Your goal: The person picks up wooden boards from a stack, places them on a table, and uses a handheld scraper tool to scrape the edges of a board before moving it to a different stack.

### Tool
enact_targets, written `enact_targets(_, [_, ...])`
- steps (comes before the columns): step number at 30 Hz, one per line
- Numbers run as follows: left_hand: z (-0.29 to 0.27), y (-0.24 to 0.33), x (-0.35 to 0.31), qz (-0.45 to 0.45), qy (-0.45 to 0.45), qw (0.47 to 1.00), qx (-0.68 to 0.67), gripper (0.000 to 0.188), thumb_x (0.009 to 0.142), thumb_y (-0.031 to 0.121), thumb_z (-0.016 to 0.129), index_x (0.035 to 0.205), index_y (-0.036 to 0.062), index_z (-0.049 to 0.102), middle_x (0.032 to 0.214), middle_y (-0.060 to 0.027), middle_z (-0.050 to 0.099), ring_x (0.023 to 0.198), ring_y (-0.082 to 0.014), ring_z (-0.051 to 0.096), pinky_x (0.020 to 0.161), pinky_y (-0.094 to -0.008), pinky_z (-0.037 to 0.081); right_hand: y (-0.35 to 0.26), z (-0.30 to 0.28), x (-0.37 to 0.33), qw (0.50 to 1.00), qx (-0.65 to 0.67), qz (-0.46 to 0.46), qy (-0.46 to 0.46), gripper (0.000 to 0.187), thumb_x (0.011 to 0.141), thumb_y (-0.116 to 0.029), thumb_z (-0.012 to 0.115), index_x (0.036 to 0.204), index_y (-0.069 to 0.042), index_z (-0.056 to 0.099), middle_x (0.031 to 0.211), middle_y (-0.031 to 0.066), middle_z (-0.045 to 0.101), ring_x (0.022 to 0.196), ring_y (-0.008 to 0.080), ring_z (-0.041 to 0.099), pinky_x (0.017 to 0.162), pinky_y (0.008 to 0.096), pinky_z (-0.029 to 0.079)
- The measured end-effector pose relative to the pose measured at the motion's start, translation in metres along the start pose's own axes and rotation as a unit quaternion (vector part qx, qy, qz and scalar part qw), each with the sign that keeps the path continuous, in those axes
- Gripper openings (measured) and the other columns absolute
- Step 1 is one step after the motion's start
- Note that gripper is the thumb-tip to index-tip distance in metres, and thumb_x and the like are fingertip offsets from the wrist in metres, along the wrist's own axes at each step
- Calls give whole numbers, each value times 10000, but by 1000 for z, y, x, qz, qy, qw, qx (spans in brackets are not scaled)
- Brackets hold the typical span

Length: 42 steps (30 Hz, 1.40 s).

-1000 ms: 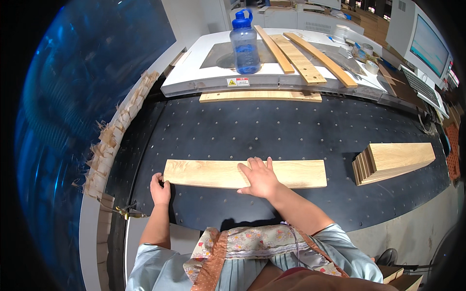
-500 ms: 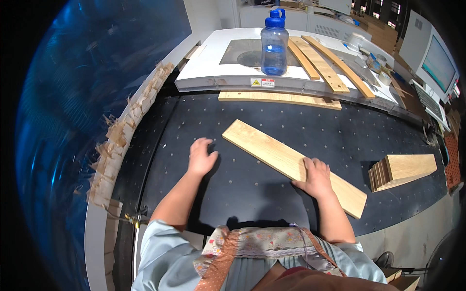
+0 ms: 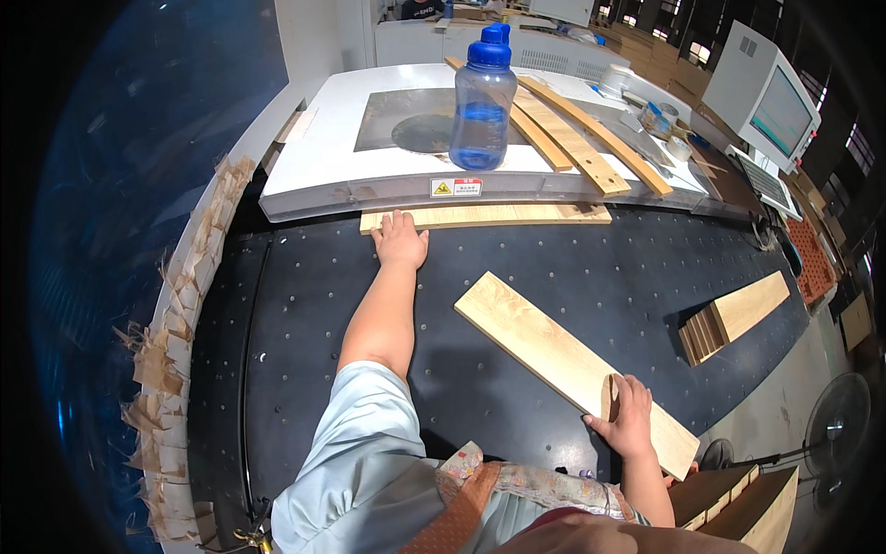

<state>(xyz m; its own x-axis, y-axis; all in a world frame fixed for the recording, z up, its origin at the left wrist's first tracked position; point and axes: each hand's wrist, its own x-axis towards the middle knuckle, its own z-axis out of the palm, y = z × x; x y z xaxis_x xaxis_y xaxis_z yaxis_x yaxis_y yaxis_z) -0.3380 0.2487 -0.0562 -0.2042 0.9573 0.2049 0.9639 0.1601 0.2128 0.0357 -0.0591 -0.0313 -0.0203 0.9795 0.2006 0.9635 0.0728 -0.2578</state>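
Both hands were on separate pieces of wood. Right hand held a loose pale board near its closer end, thumb against one long edge and fingertips at the other. Left hand reached far forward, fingers slightly apart, fingertips on the left end of a second board; whether it pinched that wood or only rested on it, I could not tell.

The loose board lay slantwise on the dark studded counter, one end pointing up and left, the other down toward the right, close to the person's body. The second board lay crosswise at the counter's back, along the front edge of a white machine top that partly hid it. To the right, a neat stack of boards stood apart from both, its ends stepped.

On the machine top stood an upright clear bottle with a blue cap, and beside it three long wooden strips slanted away. Farther right were a monitor and a keyboard. Along the left side ran a white edge fringed with torn brown tape, next to a shiny blue panel.
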Motion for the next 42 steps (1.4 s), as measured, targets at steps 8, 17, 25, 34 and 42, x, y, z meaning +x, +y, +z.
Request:
enact_targets(8, [-33,-38,-51,-29,-52,998,4,448,860,308,506,1239,74,455,1320,-84,408,1291,-282,318,1050,-526,253,0,-10,-3,995,55,-61,55,828,500,-308,836,1189,-34,469,1167,201,485,1102,377,441,954,474,309])
enact_targets(17, [-82,-121,-242,-12,48,999,0,384,773,186,563,1119,34,497,1246,-127,467,1212,-350,392,968,-501,346,-79,-50,77,971,54,-234,3,826,521,-283,836,1221,-66,456,1228,186,449,1176,371,396,1018,515,265])
enact_targets(25, [-135,-106,-394,-30,38,999,7,546,781,301,651,1204,12,462,1284,-207,444,1200,-429,393,977,-469,354,-119,44,207,926,91,-331,-160,858,575,-369,815,1294,-118,420,1298,137,438,1249,350,348,1047,539,231])
enact_targets(34, [-163,-62,-319,114,30,991,-63,548,740,271,685,1197,28,503,1296,-162,448,1242,-352,380,1024,-450,307,-144,50,193,949,7,-309,-69,570,826,-226,614,1330,-104,375,1389,162,352,1336,310,259,1072,507,235])
enact_targets(42, [-85,25,-177,346,40,935,-60,469,748,214,674,1169,70,525,1239,-102,499,1192,-276,444,983,-396,364,-17,-26,81,967,142,-199,68,529,744,-116,676,1234,-56,488,1254,166,499,1224,352,414,1010,422,342])
